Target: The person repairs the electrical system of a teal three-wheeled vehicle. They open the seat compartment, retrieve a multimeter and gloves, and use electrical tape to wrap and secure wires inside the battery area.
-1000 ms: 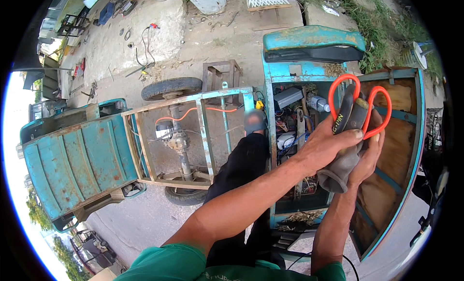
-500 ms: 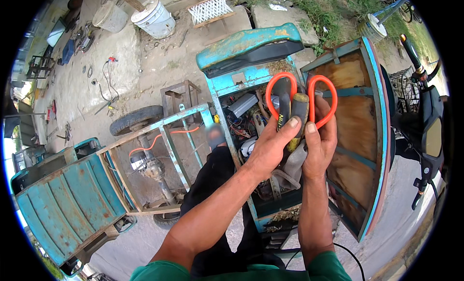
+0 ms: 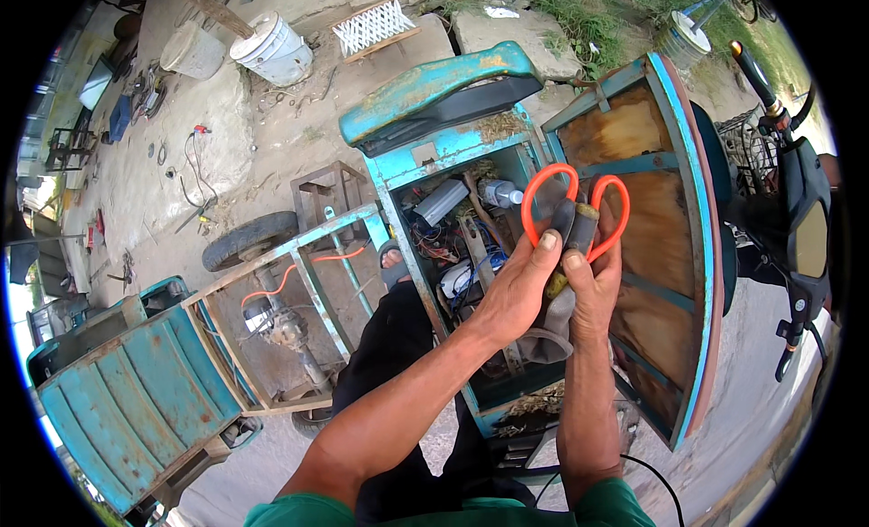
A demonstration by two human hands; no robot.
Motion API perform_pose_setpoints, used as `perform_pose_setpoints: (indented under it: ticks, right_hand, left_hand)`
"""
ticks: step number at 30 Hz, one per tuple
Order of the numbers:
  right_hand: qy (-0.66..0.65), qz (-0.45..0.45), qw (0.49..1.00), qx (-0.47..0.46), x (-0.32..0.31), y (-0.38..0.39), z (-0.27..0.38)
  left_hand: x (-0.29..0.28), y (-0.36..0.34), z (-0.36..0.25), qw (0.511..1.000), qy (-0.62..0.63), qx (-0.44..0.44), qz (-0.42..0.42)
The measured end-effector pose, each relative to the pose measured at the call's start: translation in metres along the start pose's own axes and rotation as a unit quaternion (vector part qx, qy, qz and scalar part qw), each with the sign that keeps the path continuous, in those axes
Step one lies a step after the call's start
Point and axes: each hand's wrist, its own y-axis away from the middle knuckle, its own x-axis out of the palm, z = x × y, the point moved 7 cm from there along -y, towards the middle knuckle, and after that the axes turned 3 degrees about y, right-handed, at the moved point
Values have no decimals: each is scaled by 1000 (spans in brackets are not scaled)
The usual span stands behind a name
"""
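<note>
Both hands are raised together over the open compartment (image 3: 471,246) of a worn turquoise vehicle. The left hand (image 3: 518,292) is closed around the lower part of a pair of orange-handled scissors (image 3: 574,221), thumb pressed up along the dark shank just under the handle loops. The right hand (image 3: 593,287) is also wrapped shut on the same scissors from the other side, fingers curled, touching the left hand. The two orange loops stick up above the hands; the blades are hidden inside the grip, so whether they are parted cannot be told. A bit of grey cloth or sleeve-like stuff (image 3: 552,323) hangs below the hands, unclear what it is. The scissors sit in the air in front of the brown inner face of the opened panel (image 3: 652,228), just right of the compartment with tangled wires, a grey box (image 3: 441,201) and a white bottle-like cylinder (image 3: 501,194). The lifted turquoise seat lid (image 3: 434,88) stands behind it. To the left, a bare metal frame (image 3: 290,282) with an orange hose, a tyre (image 3: 249,239) and a detached turquoise cargo box (image 3: 118,382) on the ground. White buckets (image 3: 272,49) and a white crate (image 3: 373,26) lie further back. A motorbike handlebar and mirror (image 3: 806,228) are at the right edge. Another person in dark clothes (image 3: 398,346) crouches beneath the arms.
</note>
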Motion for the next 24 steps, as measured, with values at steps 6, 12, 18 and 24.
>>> perform_pose_setpoints:
  ticks: [6,12,18,24]
  right_hand:
    - [-63,-34,997,-8,-15,-1,-15]
    - [-99,-40,994,12,-17,1,-22]
    - [-99,-8,995,23,-12,1,-22]
    - [-143,-24,988,55,-12,4,-23]
  left_hand:
    - [-2,-7,14,986,144,-77,-34]
    - [-3,-6,15,985,143,-88,-35]
    - [-7,-4,10,997,52,-50,-38]
    - [-9,0,10,995,36,-84,-43]
